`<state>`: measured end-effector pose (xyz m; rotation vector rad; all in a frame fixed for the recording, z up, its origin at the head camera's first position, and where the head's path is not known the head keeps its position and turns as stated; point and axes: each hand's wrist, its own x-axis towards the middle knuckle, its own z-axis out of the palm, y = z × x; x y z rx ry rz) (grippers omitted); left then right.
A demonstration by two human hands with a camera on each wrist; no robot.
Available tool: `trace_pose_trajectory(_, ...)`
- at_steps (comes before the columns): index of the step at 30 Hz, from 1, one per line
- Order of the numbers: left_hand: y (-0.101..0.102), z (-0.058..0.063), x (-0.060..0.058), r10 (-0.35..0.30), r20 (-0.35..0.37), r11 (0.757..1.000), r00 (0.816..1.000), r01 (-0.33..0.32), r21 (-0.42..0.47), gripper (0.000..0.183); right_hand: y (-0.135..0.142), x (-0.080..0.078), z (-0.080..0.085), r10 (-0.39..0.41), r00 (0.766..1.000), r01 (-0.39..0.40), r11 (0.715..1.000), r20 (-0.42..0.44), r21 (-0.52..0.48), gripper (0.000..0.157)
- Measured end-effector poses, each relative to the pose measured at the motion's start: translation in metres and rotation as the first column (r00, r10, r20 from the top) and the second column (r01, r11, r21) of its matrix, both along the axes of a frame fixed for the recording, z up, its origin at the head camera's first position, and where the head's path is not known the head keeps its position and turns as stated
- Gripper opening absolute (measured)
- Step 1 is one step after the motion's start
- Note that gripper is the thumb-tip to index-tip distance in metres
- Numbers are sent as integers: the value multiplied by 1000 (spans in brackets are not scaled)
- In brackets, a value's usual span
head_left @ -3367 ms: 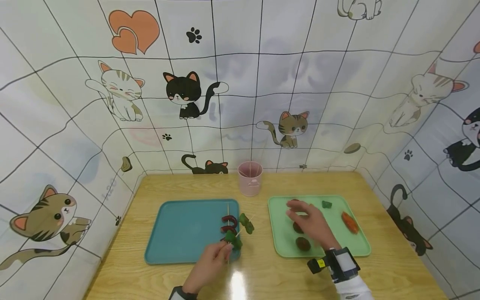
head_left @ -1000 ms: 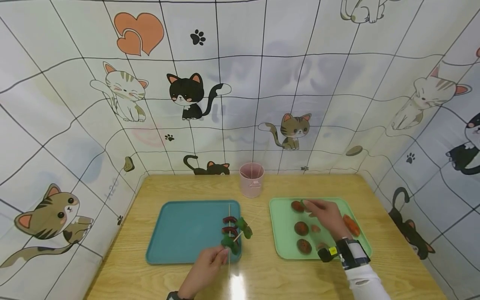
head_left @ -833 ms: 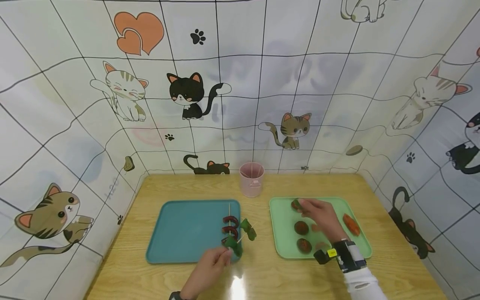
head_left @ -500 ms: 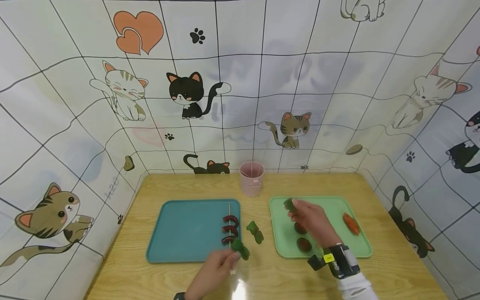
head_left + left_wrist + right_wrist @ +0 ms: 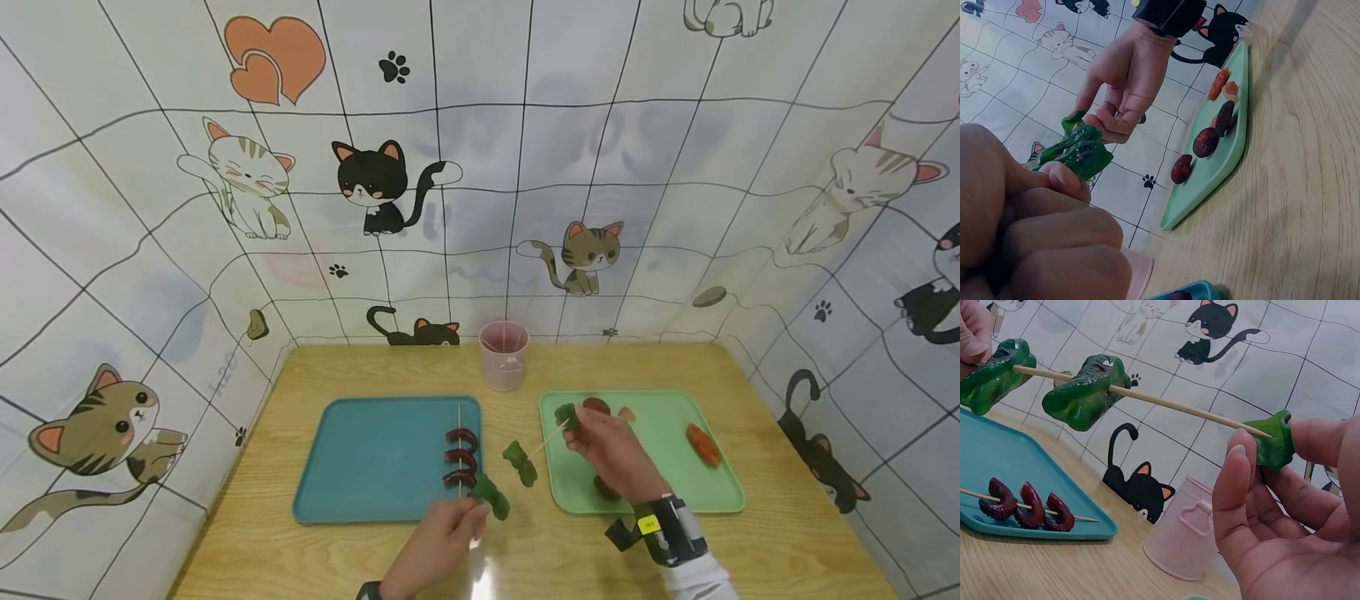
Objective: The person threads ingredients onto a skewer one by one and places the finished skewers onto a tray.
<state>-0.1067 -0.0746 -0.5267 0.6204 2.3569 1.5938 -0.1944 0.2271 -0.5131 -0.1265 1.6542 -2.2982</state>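
Note:
My left hand (image 5: 435, 542) grips the lower end of a wooden skewer (image 5: 1179, 409), tilted up to the right above the table. Threaded on it, with a gap between them, are two green pepper pieces (image 5: 1085, 394). Between thumb and fingers, my right hand (image 5: 618, 454) pinches another green pepper piece (image 5: 1275, 440). The skewer's pointed tip overlaps that piece in the right wrist view. Beneath the right hand lies a green tray (image 5: 675, 483) bearing dark brown round mushroom-like pieces (image 5: 1207, 142), partly hidden by the hand in the head view.
A blue tray (image 5: 375, 458) stands at left, with a skewer of dark red curled tentacle pieces (image 5: 460, 457) along its right side. Behind, between the trays, is a pink bucket (image 5: 502, 367) holding thin sticks. An orange-red elongated piece (image 5: 702, 444) lies on the green tray's right side.
My right hand has picked the green pepper piece off the green tray and brought it left to the skewer tip. My left hand has shifted the skewer slightly right, away from the blue tray.

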Motion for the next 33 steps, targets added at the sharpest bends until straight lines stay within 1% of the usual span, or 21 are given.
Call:
trace_pose_trajectory(2, 1, 1, 0, 2, 2, 1000, 1000, -2, -8, 41, 0, 0, -2, 26, 1000, -26, 1000, -11, -9, 30)
trace_pose_trajectory(7, 4, 3, 0, -3, 5, 1000, 1000, 3, -13, 40, -1, -1, -7, 75, 997, -77, 994, -24, -83, 31)
trace_pose_trajectory(11, 5, 2, 0, -3, 0, 1000, 1000, 3, -10, 39, -1, -1, -10, 93, 995, -96, 989, -38, -112, 33)
trace_pose_trajectory(18, 6, 3, 1, 6, 18, 1000, 1000, -6, 2, 39, -3, 1, -12, 85, 995, -90, 992, -58, -91, 30)
trace_pose_trajectory(23, 6, 5, 1, 7, 26, 1000, 1000, -7, 1, 40, -2, 2, -13, 88, 993, -95, 991, -78, -98, 29)
trace_pose_trajectory(27, 6, 5, 2, 6, 49, 1000, 999, -6, 3, 40, -2, 2, -15, 91, 992, -100, 990, -92, -100, 30)
trace_pose_trajectory(33, 6, 2, 1, 0, 25, 1000, 1000, 0, -2, 39, -1, 2, -16, 96, 988, -107, 991, -121, -80, 32)
